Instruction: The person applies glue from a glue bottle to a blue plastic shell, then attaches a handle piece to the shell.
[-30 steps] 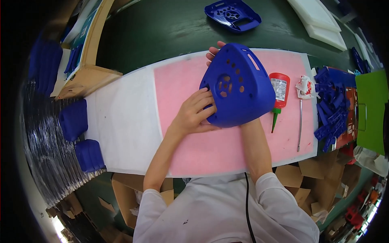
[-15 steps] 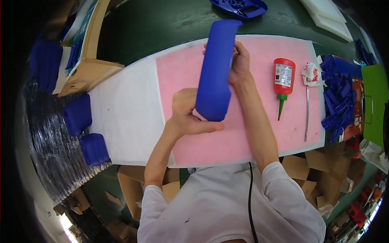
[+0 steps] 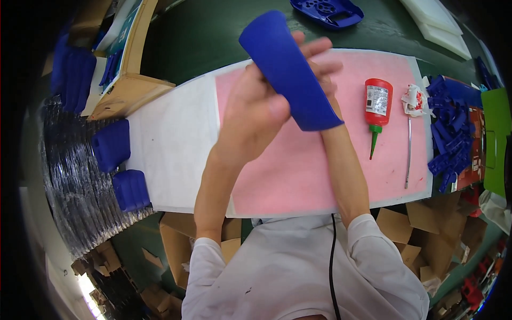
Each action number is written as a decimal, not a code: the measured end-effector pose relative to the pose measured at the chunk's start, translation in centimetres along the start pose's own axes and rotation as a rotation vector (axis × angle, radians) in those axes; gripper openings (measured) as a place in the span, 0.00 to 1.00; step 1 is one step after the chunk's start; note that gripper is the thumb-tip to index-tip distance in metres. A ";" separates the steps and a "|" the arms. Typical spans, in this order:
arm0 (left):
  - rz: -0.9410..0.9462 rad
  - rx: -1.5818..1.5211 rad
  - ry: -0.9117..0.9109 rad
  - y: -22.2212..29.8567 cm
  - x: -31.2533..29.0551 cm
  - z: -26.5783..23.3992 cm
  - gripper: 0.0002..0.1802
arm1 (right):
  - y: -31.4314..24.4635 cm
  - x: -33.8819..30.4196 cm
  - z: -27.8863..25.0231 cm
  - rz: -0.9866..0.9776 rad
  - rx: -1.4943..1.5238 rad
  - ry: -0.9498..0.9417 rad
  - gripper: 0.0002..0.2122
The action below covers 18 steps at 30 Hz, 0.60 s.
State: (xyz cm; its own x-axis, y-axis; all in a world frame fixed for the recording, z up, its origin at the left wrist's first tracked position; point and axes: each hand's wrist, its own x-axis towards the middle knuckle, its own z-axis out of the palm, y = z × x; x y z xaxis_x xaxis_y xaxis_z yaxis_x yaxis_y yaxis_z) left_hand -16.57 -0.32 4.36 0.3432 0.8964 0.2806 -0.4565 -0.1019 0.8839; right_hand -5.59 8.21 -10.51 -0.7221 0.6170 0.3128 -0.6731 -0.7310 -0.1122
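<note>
A long, curved blue plastic panel [image 3: 293, 72] is held up tilted above the pink part of the work mat, its upper end leaning left. My left hand [image 3: 250, 109] grips its left edge, thumb at the near side and fingers hidden behind. Beyond the panel's right edge, my right hand [image 3: 326, 66] shows spread, slightly blurred fingers; the panel covers part of it, and whether it touches the panel I cannot tell. To the right lie a red bottle [image 3: 378, 98] with a green nozzle and a thin metal rod [image 3: 409, 154] below a red-stained white wad [image 3: 413, 101].
Several small blue parts [image 3: 453, 128] are heaped at the right beside a green case [image 3: 496, 141]. Two blue pieces [image 3: 112, 145] lie at the mat's left edge, near a wooden stand [image 3: 130, 96]. A blue housing [image 3: 328, 12] rests at the back. Cardboard boxes [image 3: 178, 240] stand below the table.
The panel has turned, its top swinging left and its lower end right. My left hand has moved up from the lower end to the left edge. My right hand's fingers have spread.
</note>
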 end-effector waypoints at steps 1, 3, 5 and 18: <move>0.015 -0.047 0.036 0.3 0.5 -0.2 0.44 | -0.1 0.0 -0.1 0.003 0.112 -0.110 0.28; 0.058 -0.216 0.076 0.9 1.4 -0.9 0.37 | -0.4 0.0 -0.5 0.006 0.226 -0.224 0.29; 0.101 -0.384 0.116 1.5 2.1 -2.3 0.31 | -0.6 0.0 -0.9 -0.043 -0.122 -0.116 0.34; 0.218 -1.104 0.345 3.5 0.2 -9.8 0.17 | 0.0 -0.2 -2.3 -0.051 -0.437 -0.109 0.21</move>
State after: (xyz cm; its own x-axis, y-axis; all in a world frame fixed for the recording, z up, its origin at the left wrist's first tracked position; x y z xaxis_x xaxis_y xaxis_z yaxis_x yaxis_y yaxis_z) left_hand -26.17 3.70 3.82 0.0068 0.9927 0.1201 -0.9997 0.0095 -0.0218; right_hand -5.86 8.74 -12.69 -0.6810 0.5978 0.4230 -0.7285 -0.4942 -0.4744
